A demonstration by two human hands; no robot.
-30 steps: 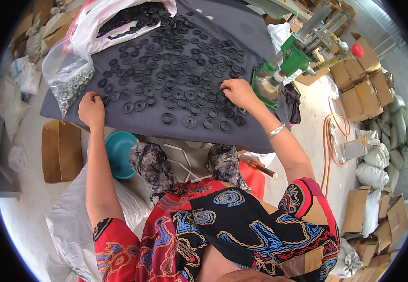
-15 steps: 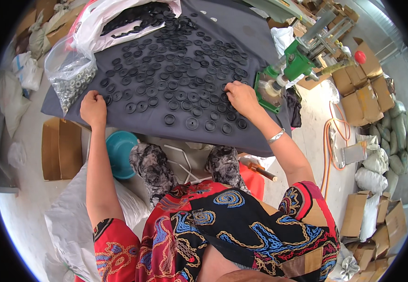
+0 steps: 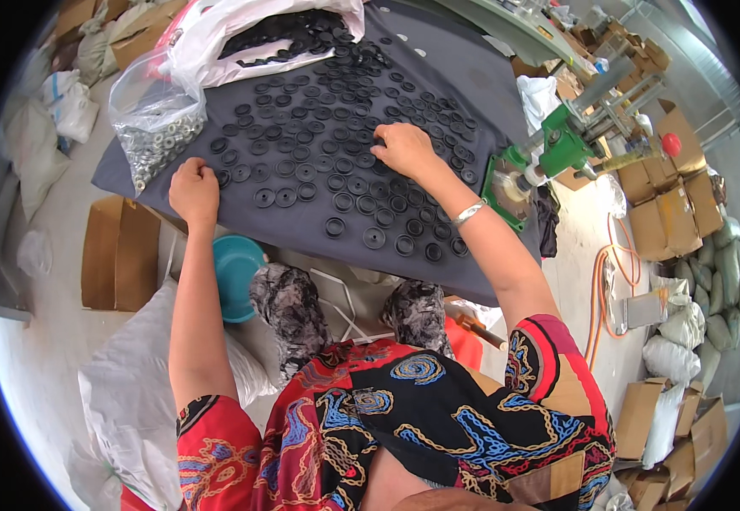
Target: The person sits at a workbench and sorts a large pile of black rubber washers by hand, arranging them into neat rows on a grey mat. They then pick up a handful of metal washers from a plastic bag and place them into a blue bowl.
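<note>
The left hand (image 3: 194, 192) is curled at the near-left edge of the dark grey cloth-covered tabletop (image 3: 255, 228); the right hand (image 3: 404, 149) bends its fingers down among round black discs with raised rims (image 3: 357, 186). Whether either grips one, I cannot tell. The discs spread loosely mid-tabletop, some touching; a strip of cloth separates them from the near edge. A green metal press (image 3: 564, 146) bounds the right side, a clear plastic bag of metal rings (image 3: 155, 136) the left.

A single fisheye view looks steeply down from atop the person (image 3: 404, 375). It faces the table (image 3: 455, 68), near enough to include left hand (image 3: 194, 192) and right hand (image 3: 404, 152).
</note>
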